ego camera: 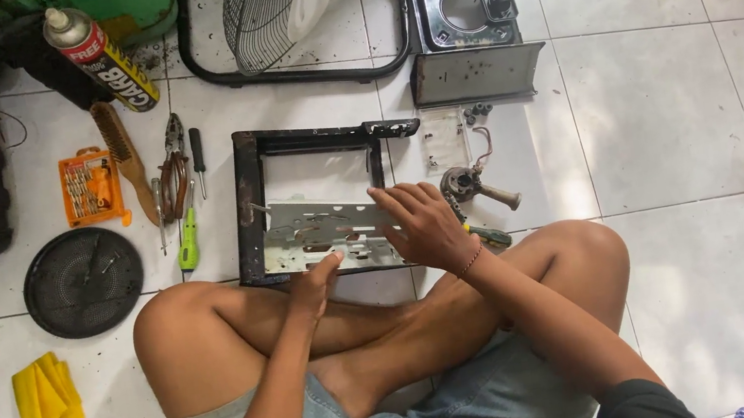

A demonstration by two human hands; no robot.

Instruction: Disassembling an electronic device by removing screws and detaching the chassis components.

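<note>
We've got the grey metal plate (321,231) braced across the black frame (250,207), mid-frame. Left hand (316,284) grips its near edge, right hand (422,226) presses flat, ungrasping; tools (177,184) wait left.

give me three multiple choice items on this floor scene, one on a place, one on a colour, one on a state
1. Where does the folded cloth lie?
A. on the floor beside the person's left knee
B. on top of the fan
C. inside the black frame

2. What colour is the small case of screwdriver bits?
A. blue
B. orange
C. white

3. How does the right hand stand to the grey metal plate?
A. lifted well clear of it
B. resting on its right end, fingers spread
C. holding a hammer above it

Key:
1 A, the yellow cloth lies on the tiles at lower left, next to that knee.
2 B, the case by the wire brush is orange.
3 B, the right hand lies on the plate, which sits across the black frame, while the left hand touches the plate's near edge.
</note>
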